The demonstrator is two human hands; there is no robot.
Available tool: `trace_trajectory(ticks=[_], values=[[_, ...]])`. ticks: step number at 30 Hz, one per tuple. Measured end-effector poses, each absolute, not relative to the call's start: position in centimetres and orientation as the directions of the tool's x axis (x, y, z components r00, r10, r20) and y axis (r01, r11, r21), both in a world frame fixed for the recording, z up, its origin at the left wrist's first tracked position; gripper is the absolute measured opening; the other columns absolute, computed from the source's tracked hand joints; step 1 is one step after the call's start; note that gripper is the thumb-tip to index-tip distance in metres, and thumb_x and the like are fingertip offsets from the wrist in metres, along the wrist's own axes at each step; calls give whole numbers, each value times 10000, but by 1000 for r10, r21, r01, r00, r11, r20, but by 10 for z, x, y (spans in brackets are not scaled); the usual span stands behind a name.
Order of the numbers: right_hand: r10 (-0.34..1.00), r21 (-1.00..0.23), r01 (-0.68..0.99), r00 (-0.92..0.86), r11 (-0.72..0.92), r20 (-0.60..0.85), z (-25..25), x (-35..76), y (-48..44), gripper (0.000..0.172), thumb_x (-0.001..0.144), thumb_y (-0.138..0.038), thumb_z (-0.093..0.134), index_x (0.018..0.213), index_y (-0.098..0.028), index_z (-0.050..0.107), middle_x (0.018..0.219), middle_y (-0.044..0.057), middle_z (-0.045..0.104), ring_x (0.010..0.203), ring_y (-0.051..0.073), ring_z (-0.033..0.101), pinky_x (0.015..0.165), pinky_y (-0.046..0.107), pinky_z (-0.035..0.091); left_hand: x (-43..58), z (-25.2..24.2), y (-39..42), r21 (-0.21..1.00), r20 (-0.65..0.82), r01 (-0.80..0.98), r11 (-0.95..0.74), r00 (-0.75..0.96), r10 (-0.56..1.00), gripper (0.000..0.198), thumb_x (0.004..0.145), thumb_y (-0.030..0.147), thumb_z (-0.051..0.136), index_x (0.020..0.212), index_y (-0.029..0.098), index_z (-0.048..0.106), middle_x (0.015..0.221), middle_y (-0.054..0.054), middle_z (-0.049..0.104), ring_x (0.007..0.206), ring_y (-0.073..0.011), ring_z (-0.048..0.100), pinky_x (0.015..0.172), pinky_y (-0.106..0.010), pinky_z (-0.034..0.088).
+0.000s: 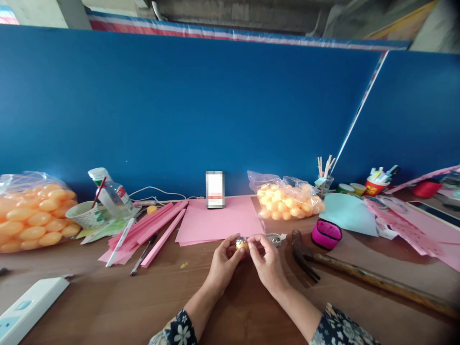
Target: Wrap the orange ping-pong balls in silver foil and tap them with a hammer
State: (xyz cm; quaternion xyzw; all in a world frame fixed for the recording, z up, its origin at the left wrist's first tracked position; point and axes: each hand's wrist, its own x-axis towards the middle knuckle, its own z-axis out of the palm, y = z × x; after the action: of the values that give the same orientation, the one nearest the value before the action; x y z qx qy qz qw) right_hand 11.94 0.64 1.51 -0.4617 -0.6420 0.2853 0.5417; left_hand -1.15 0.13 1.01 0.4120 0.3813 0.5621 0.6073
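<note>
My left hand [223, 262] and my right hand [268, 261] meet over the brown table [108, 302], fingers pinched together on one small orange ball [241, 244] with a shiny silvery patch on it. Just behind my right fingers lies a small metal object [276, 239] on the table. A sheet of pink paper [219, 218] lies directly beyond the hands. A hammer [345, 270] with a long wooden handle rests to the right of my right hand.
Bags of orange balls sit at far left [32, 213] and behind centre [287, 199]. Pink strips [151, 230], a pen, a paper cup [86, 213], a bottle [109, 191], a phone [214, 189], a magenta pouch [326, 234], more paper sheets and marker cups [375, 184] crowd the back. A blue partition stands behind.
</note>
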Motion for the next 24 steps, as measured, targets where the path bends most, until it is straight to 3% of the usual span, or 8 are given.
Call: trace_trajectory(ticks=[24], values=[[885, -838, 321, 0, 441, 466, 10, 120, 7, 136, 849, -264, 462, 901, -192, 566, 897, 63, 627, 809, 185, 594, 739, 297, 481, -13, 0, 4, 950, 19, -311, 5, 73, 997, 519, 732, 311, 620, 1210, 161, 483, 1035, -91, 647, 951, -210, 601, 866, -348, 466]])
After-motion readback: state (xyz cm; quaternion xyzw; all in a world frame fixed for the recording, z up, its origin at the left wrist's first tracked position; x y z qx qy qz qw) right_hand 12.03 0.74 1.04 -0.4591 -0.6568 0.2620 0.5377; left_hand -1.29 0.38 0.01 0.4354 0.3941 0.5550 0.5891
